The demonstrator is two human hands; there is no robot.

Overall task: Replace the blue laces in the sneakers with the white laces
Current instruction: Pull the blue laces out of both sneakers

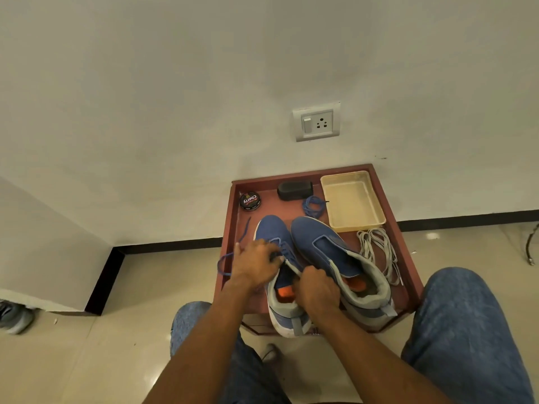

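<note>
While right hand [318, 290] fingers clench the left sneaker's [280, 275] collar, left hand [256, 262] fingers — curled — pinch its blue lace [226, 262].

A small reddish-brown table [407, 252] with a raised rim stands against the wall. On it lie two blue sneakers [320, 243] side by side, toes toward the wall, a bundle of white laces [379, 252] to their right, a cream tray [351, 201] in the far right corner, a loose blue lace [313, 205], a black brush [294, 190] and a round polish tin [250, 200]
</note>
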